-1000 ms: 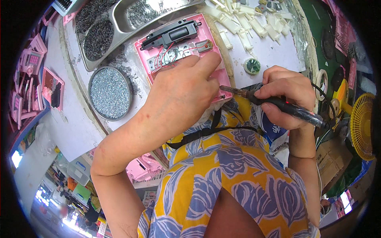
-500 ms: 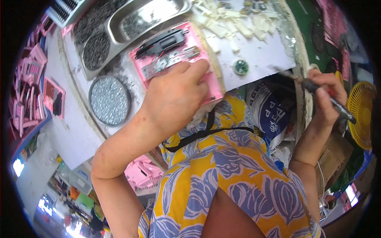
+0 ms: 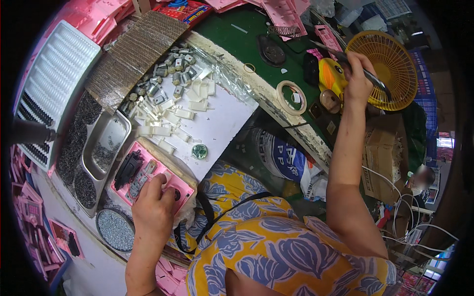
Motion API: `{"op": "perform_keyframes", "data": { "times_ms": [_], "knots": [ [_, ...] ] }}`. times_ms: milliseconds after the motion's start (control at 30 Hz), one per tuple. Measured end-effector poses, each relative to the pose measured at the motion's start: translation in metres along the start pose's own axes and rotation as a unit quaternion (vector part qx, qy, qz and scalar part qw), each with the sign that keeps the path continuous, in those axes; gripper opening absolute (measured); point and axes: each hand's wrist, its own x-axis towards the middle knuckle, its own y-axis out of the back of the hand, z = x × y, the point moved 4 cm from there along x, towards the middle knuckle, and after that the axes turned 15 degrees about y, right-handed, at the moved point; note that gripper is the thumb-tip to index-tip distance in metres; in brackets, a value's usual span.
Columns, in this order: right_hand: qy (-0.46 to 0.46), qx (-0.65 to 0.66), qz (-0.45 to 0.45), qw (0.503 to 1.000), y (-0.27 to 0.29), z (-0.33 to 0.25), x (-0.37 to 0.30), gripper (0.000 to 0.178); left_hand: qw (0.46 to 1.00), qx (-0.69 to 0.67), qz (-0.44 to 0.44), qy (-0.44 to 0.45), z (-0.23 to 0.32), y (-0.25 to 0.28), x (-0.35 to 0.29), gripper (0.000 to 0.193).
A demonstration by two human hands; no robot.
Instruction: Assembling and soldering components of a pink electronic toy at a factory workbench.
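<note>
My left hand (image 3: 152,213) rests with curled fingers on an open pink plastic case (image 3: 186,189), gripping it. Inside the case lie a black plastic part (image 3: 128,170) and a grey metal piece (image 3: 140,181) near my fingertips; my hand hides some of the interior. Out to the far right, my right hand (image 3: 358,81) is closed around the dark handle of a soldering iron (image 3: 379,85). The iron's thin tip points left, toward a coiled spring (image 3: 284,32) beside a dark base (image 3: 271,51) on the green surface.
White plastic pieces (image 3: 185,114) and small metal motors (image 3: 178,92) lie beyond the case. Metal trays (image 3: 120,129) and a round dish of silvery bits (image 3: 114,230) flank it. On the right are a tape roll (image 3: 291,109), a yellow basket (image 3: 405,52) and a cardboard box (image 3: 380,158).
The view has swung to the right. My right hand has carried the soldering iron outward and away toward the green surface, while my left hand stays at the pink case.
</note>
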Motion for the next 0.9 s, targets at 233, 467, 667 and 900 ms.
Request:
{"op": "perform_keyframes", "data": {
  "times_ms": [233, 467, 667, 900],
  "knots": [
    [-0.225, 0.136, -0.038, 0.964, -0.06, 0.067, -0.008, 0.024, 1.0, -0.008, 0.012, 0.015, -0.006, 0.0, -0.009, 0.032],
    [-0.224, 0.265, -0.307, 0.886, -0.135, -0.052, -0.194, 0.032, 0.932, -0.236, 0.199, 0.189, -0.052, 0.02, -0.055, 0.035],
    [0.311, 0.155, -0.618, 0.705, -0.216, -0.135, -0.254, 0.034, 0.907, -0.282, 0.23, 0.211, -0.062, 0.015, -0.062, 0.03],
    [0.272, -0.003, -0.621, 0.735, -0.215, -0.134, -0.267, 0.036, 0.936, -0.219, 0.221, 0.166, -0.054, 0.007, -0.056, 0.026]
  ]
}}
